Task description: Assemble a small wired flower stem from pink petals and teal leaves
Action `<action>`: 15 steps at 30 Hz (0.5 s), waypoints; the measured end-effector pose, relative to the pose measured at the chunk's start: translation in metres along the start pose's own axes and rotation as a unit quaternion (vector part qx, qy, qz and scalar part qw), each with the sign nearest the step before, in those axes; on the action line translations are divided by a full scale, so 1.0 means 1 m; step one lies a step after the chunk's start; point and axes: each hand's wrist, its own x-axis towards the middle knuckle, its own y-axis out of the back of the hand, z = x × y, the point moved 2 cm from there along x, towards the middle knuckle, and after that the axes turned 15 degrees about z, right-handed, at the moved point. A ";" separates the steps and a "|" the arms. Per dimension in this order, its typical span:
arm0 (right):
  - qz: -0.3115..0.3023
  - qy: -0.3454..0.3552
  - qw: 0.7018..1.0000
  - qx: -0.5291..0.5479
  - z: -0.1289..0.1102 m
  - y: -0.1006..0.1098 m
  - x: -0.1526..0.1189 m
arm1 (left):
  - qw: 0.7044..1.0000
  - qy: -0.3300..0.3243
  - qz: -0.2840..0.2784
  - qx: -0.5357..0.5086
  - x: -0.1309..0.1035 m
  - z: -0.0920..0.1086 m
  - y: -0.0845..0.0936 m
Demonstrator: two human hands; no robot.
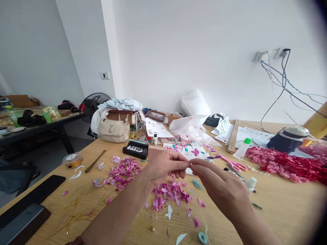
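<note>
Petal (pixel 190 164), tiny and hard to make out, pinched between fingertips of both hands above the counter (pixel 281 207). Left hand (pixel 165 166) clenched on it from the left, right hand (pixel 217 185) meeting it from the right, fingertips touching. Directly below, a pink petal pile (pixel 170 192); another pile (pixel 122 172) further left. Scissors (pixel 233 165) just beyond the right hand.

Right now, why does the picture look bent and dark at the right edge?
In the head view, a wide lens curves the wooden table; a dark vignette eats the right corners. Even daylight, faint shadows. The left hand and right hand look slightly soft.
</note>
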 end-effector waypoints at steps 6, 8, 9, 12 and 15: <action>0.015 -0.066 0.998 -0.013 -0.004 -0.003 0.002 | 0.997 -0.041 0.016 0.062 0.000 0.001 -0.001; 0.022 -0.143 0.989 -0.005 -0.003 -0.006 0.002 | 0.987 -0.092 0.041 0.122 -0.002 0.001 -0.004; 0.021 -0.190 0.982 0.003 -0.002 -0.007 0.002 | 0.978 -0.127 0.058 0.156 -0.003 0.002 -0.006; -0.010 -0.327 0.944 0.042 0.001 -0.009 0.003 | 0.918 -0.276 0.104 0.263 -0.009 0.006 -0.012; -0.038 -0.408 0.907 0.098 0.003 -0.010 0.003 | 0.852 -0.388 0.118 0.332 -0.015 0.010 -0.017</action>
